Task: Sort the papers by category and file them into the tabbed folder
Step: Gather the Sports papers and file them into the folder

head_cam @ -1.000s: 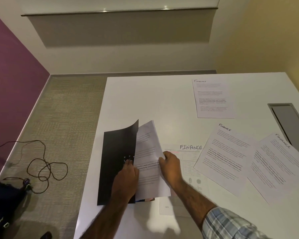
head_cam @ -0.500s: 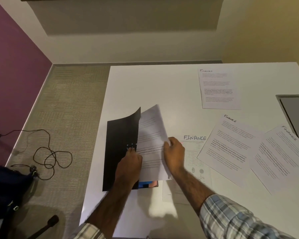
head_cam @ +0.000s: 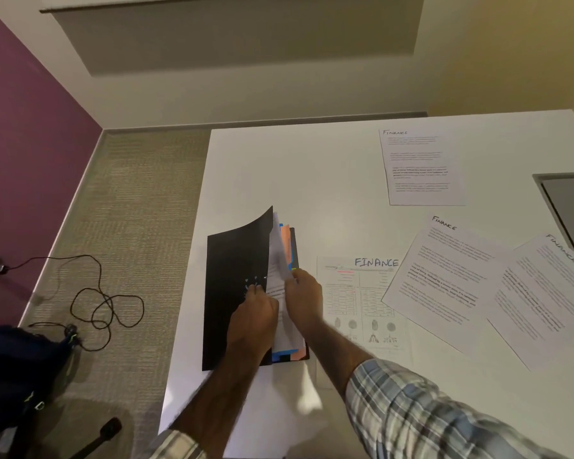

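Note:
A black tabbed folder lies at the table's left edge, its front cover raised and curled. Blue and orange dividers show at its right side. My left hand holds the cover open from the inside. My right hand pinches a printed white sheet that stands steeply inside the folder. Several sheets headed FINANCE lie on the table: a form with tables just right of the folder, a text page at the back, and two overlapping text pages at the right.
The white table has a grey cable hatch at its right edge. On the carpet to the left lie a black cable, a dark bag and a microphone-like object.
The white sheet has swung up and left, from lying open to standing nearly on edge inside the folder, uncovering the coloured dividers. My right hand moved left with it.

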### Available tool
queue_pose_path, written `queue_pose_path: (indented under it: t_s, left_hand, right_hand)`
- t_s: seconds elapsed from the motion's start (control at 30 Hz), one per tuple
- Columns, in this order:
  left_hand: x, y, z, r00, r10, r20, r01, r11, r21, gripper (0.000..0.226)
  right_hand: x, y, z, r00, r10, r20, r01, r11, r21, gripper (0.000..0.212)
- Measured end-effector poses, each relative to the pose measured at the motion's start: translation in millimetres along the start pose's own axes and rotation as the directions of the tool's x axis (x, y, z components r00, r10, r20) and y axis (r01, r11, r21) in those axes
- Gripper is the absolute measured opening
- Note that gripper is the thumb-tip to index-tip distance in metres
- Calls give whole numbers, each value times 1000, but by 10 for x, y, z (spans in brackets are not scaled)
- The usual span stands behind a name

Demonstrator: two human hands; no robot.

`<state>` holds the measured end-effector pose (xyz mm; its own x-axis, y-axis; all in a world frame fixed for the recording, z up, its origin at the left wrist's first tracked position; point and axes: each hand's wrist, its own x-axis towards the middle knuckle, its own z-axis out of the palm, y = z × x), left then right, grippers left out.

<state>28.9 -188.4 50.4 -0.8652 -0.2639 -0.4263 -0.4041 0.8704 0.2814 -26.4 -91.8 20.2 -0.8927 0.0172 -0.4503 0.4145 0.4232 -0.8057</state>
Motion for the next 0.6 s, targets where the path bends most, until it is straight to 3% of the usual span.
queue_pose_path:
  t_s: [0.17, 0.4, 0.6]
  left_hand:
    - [46, -32, 36, 996, -72, 58, 75, 996, -54, 59]
    - [4, -19, 62, 999, 4, 52, -6, 999, 48, 43]
    - [20, -32, 149, 996, 86, 39, -92, 978, 186, 46]
  right_hand:
    - [31, -1, 179, 998, -6, 56, 8, 999, -41, 26]
    - [143, 41, 157, 957, -11, 291, 60, 985, -162, 16]
    - [196, 24, 83, 934, 30, 356, 35, 984, -173, 18]
